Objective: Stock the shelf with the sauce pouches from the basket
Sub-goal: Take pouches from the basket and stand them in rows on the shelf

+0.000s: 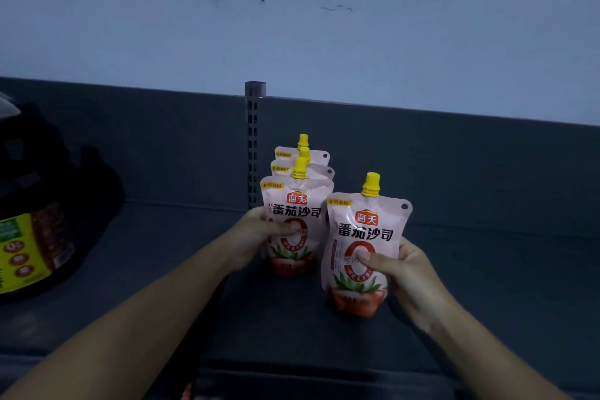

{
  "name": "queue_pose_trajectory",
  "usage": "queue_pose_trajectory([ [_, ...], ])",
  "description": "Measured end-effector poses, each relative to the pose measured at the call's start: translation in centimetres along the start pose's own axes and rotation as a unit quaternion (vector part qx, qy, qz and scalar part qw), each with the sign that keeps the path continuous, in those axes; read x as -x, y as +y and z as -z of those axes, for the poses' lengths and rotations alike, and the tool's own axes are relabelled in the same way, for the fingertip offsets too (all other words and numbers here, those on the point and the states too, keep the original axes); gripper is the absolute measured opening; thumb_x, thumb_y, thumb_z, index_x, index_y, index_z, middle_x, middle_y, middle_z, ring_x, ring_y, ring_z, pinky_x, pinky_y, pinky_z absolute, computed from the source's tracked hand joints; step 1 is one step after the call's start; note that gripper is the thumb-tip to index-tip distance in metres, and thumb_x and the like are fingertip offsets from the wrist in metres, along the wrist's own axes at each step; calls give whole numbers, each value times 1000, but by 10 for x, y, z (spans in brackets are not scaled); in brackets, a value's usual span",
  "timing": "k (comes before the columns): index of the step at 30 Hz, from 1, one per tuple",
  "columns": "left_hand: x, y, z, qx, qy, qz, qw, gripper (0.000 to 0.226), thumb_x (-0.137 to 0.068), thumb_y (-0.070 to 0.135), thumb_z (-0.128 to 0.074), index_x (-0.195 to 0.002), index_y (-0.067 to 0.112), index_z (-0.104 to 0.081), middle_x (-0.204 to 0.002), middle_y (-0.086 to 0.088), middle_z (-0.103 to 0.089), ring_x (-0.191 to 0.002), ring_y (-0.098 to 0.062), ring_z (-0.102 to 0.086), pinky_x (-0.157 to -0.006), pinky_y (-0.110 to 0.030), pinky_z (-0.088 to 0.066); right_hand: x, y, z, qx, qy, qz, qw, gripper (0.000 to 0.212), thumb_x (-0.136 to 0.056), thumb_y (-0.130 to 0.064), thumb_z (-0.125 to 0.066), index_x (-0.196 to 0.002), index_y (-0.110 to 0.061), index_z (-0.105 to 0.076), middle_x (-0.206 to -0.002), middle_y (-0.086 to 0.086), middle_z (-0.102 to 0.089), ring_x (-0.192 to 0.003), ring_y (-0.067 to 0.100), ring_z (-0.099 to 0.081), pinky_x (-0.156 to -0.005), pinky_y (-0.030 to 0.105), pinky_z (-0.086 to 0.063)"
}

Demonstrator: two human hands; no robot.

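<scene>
Three pink sauce pouches with yellow caps stand in a row, one behind the other, on the dark grey shelf (487, 286). My left hand (259, 234) grips the front pouch (293, 204) of that row from its left side, thumb across its face. To the right, my right hand (402, 273) holds another pouch (363, 237) upright, thumb on its front and fingers behind. That pouch's base is at the shelf surface; whether it rests on it I cannot tell. No basket is in view.
A large dark jug (29, 237) with a yellow-green label stands on the shelf at far left. A slotted upright post (253, 140) rises behind the pouches in front of the grey back panel. The shelf's front lip (324, 377) runs along the bottom.
</scene>
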State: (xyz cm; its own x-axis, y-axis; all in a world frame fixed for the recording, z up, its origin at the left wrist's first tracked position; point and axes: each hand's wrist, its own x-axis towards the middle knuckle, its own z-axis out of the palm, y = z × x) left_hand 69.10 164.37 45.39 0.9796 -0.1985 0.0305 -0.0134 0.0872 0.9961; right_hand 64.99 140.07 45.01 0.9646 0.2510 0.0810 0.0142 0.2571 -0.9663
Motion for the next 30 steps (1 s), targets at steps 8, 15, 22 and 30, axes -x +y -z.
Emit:
queue_pose_trajectory([
  [8,23,-1,12,-187,57,-13,981,39,-75,-5,-70,-109,13,-62,-106,-1,-71,-100,-12,-66,-79,-26,-55,10,-14,10,137,-43,-1,990,19,-74,5,-69,-88,-7,-70,-85,4,-77,-78,17,-74,-58,18,-55],
  [15,19,-6,-2,-227,117,-64,965,31,-75,-9,-69,-100,9,-65,-101,-7,-72,-92,-16,-68,-75,-26,-56,4,-20,19,162,-7,39,986,18,-71,3,-72,-87,-7,-70,-80,1,-77,-74,15,-74,-55,18,-55],
  [22,13,-6,-2,-218,120,-53,967,31,-76,-6,-70,-103,8,-65,-93,-4,-72,-88,-18,-68,-73,-24,-56,-3,-22,24,160,-25,18,987,23,-66,-3,-74,-88,-11,-70,-82,0,-77,-76,14,-74,-56,17,-55],
  [30,19,-7,-2,-206,117,-34,971,40,-75,2,-74,-109,14,-57,-101,-4,-68,-96,-20,-66,-78,-25,-55,-3,-11,30,164,-65,-65,982,28,-73,0,-72,-97,-13,-68,-93,1,-77,-85,13,-73,-63,16,-55],
])
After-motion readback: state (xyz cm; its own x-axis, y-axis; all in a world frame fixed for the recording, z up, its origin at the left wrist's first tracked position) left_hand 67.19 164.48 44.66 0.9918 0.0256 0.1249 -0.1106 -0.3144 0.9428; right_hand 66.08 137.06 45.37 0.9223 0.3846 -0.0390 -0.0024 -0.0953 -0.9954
